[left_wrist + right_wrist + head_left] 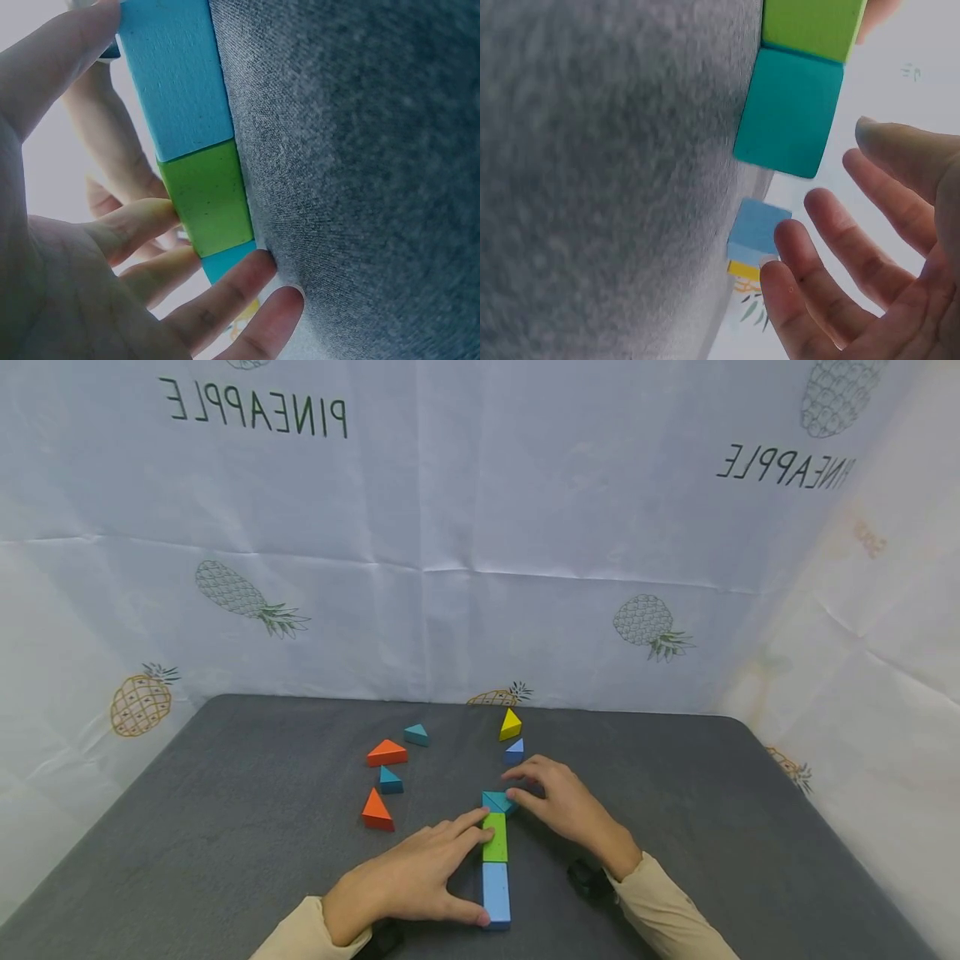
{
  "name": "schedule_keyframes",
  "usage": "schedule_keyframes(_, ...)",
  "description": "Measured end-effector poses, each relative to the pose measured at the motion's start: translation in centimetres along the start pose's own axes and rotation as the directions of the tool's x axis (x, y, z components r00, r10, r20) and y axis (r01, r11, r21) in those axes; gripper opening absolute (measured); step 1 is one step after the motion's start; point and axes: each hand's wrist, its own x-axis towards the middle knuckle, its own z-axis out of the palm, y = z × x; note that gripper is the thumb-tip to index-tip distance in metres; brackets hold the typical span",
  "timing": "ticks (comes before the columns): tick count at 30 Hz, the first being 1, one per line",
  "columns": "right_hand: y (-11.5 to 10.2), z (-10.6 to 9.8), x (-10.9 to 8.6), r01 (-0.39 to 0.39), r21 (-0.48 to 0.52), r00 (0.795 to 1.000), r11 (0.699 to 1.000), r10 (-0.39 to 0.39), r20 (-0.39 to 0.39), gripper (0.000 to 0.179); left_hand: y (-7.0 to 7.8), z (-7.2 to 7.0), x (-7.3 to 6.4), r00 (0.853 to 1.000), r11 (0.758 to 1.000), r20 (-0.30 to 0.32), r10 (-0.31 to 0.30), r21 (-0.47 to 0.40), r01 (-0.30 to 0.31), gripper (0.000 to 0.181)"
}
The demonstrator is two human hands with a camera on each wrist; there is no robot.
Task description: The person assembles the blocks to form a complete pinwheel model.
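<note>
A light blue rectangular block (496,893), a green block (495,847) and teal triangular blocks (492,797) lie end to end in a line on the dark table. From the left, my left hand (412,872) rests along this line, thumb at the near end of the blue block and fingertips by the green and teal blocks. My right hand (566,806) is beside the far end, its fingers loosely spread. In the right wrist view a gap shows between its thumb and the teal block face (789,112).
Beyond the right hand stand a small blue triangular block (515,752) and a yellow one (511,725). To the left are two orange triangular blocks (387,753) and two teal ones (390,781). A pineapple-print cloth (465,527) hangs behind the table (262,793).
</note>
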Motion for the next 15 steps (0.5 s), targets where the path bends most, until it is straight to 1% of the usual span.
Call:
schedule_keyframes(5, 0.7, -0.2, 0.2, -0.017, 0.002, 0.999, 1.000, 0.017, -0.044, 0.027, 0.1, 0.1, 0.0, 1.000, 1.000, -0.002, 0.000, 0.003, 0.000, 0.086)
schedule_keyframes(10, 1.4, -0.3, 0.9, -0.046, 0.018, 0.996, 0.999, 0.047, -0.076, 0.030, 0.0, 0.1, 0.0, 1.000, 1.000, -0.009, 0.000, 0.004, 0.000, 0.086)
schedule_keyframes(15, 2.0, -0.3, 2.0, -0.070, 0.017, 0.994, 0.997, 0.071, -0.082, 0.032, 0.0, 0.1, 0.1, 1.000, 1.000, -0.005, -0.007, -0.001, 0.007, 0.087)
